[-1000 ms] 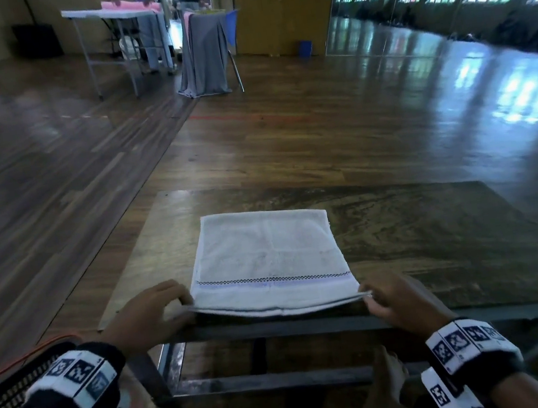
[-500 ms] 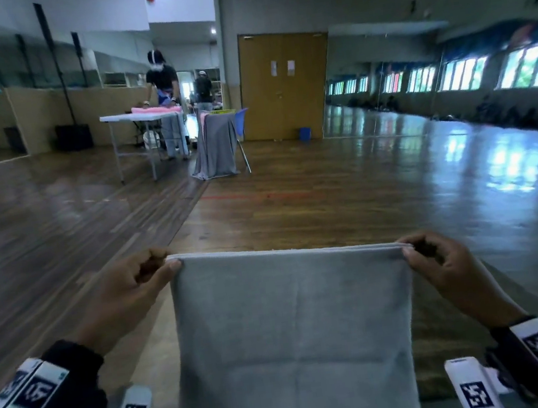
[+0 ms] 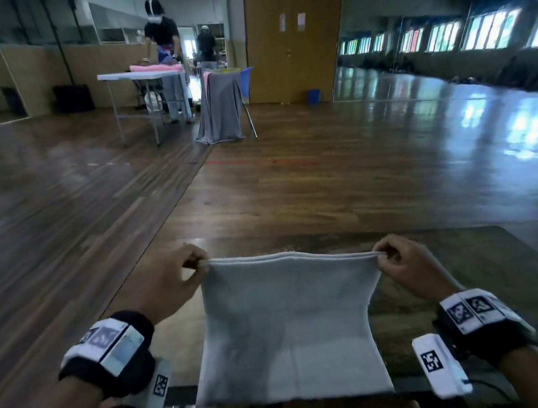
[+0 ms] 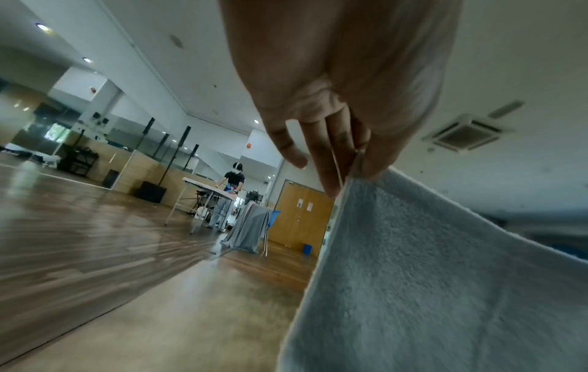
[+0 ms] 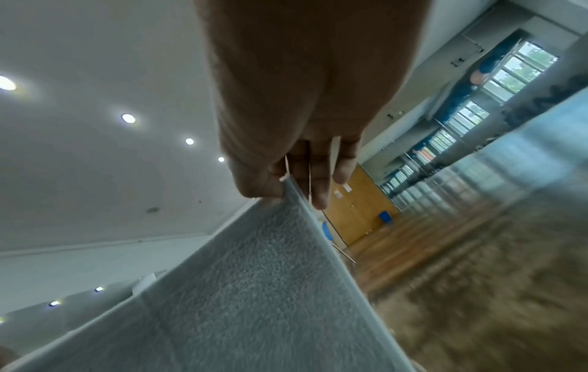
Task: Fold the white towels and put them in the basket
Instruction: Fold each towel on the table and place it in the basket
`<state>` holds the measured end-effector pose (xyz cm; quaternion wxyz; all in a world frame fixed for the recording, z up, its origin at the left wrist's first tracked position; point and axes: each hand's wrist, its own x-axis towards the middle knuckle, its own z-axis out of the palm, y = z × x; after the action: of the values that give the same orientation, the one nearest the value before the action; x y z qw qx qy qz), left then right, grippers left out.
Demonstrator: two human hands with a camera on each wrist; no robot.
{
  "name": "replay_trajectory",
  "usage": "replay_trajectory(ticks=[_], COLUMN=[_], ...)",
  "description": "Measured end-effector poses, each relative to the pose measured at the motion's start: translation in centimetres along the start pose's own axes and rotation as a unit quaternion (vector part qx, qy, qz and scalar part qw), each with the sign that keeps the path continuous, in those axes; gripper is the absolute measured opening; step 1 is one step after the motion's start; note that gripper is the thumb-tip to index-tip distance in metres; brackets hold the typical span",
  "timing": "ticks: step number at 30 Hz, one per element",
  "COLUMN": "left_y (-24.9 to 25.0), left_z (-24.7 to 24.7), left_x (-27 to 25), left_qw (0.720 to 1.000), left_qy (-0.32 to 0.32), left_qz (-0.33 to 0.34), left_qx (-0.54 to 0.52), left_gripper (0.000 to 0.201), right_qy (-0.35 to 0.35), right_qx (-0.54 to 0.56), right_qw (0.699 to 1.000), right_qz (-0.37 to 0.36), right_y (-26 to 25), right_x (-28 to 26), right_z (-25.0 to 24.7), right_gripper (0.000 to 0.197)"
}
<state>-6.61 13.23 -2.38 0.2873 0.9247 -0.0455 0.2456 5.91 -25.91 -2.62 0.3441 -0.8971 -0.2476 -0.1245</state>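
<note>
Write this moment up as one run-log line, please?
stage: folding | white towel: lifted, hanging above table | left hand: pinches top left corner | right hand: pinches top right corner | basket: not visible

Towel (image 3: pixel 288 325) hangs between hands above near edge of table (image 3: pixel 444 283). Left hand (image 3: pixel 165 287) at towel's upper left corner, right hand (image 3: pixel 408 267) at upper right corner. Far behind, left of centre: second table (image 3: pixel 138 74), person (image 3: pixel 163 38) behind it, draped chair (image 3: pixel 221 106) just right of it, door (image 3: pixel 292 38) behind chair.
</note>
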Motion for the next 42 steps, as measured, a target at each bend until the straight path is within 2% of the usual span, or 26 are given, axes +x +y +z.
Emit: replay_trajectory(ticks=[3,5,8,10,15,20,25,27,30,32,33,34,36,38,40,42], left_y=[-1.9,-2.8,-3.7,-4.0,-5.0,-5.4,-5.5,-4.8,-4.1,-3.7,-3.7,-3.7,-4.0,-4.2,-4.3,-4.2], left_z=[2.3,3.6,5.4,6.2,6.7,7.0,7.6,7.3,5.9,4.9,4.6,4.6,5.1,5.9,6.3,6.1], left_x=[-3.0,-4.9,-7.2,-8.1,-8.5,-7.2,-4.6,-3.7,-2.6,-2.4,-2.6,-3.1,-4.6,-6.0,-6.8,-6.9], left_qw=[0.996,0.985,0.94,0.92,0.924,0.94,0.951,0.965,0.995,0.994,0.992,0.991,0.981,0.951,0.943,0.956], left_qy=[-0.076,-0.145,-0.289,-0.324,-0.312,-0.283,-0.25,-0.203,-0.025,0.039,0.038,0.01,-0.115,-0.233,-0.263,-0.225], left_qz=[0.015,0.015,0.014,0.022,0.028,-0.006,-0.04,-0.03,0.043,0.084,0.1,0.107,0.078,0.031,0.005,0.008], left_qx=[0.049,0.09,0.18,0.22,0.218,0.192,0.178,0.161,0.091,0.066,0.066,0.078,0.137,0.199,0.206,0.187], left_gripper=[0.019,0.016,0.009,0.015,0.014,0.014,0.013,0.011,0.012,0.014,0.013,0.011,0.008,0.014,0.018,0.017], right_qy=[-0.041,-0.084,-0.211,-0.228,-0.207,-0.192,-0.184,-0.104,0.081,0.126,0.118,0.086,-0.028,-0.114,-0.118,-0.086], right_qx=[-0.026,-0.044,-0.121,-0.164,-0.192,-0.221,-0.227,-0.203,-0.176,-0.165,-0.159,-0.157,-0.163,-0.173,-0.18,-0.185], right_qw=[0.998,0.995,0.97,0.959,0.959,0.955,0.956,0.974,0.977,0.97,0.971,0.975,0.979,0.973,0.972,0.973], right_qz=[0.027,0.038,0.004,-0.028,-0.036,-0.043,-0.003,-0.003,-0.086,-0.127,-0.133,-0.135,-0.122,-0.102,-0.096,-0.11], right_y=[2.2,3.5,4.2,4.5,5.3,5.2,6.4,6.5,6.2,6.1,6.1,6.2,6.4,6.8,7.1,7.1], right_x=[-2.8,-5.4,-8.7,-9.8,-10.0,-7.7,-4.1,-3.3,-3.1,-3.5,-3.9,-4.5,-6.1,-7.5,-8.4,-8.6], right_z=[3.2,5.1,7.3,7.7,7.6,8.8,8.9,8.2,6.4,5.4,5.3,5.5,6.4,7.2,7.5,7.2], right_gripper=[0.018,0.014,0.014,0.016,0.019,0.016,0.021,0.019,0.016,0.018,0.018,0.016,0.017,0.019,0.024,0.027])
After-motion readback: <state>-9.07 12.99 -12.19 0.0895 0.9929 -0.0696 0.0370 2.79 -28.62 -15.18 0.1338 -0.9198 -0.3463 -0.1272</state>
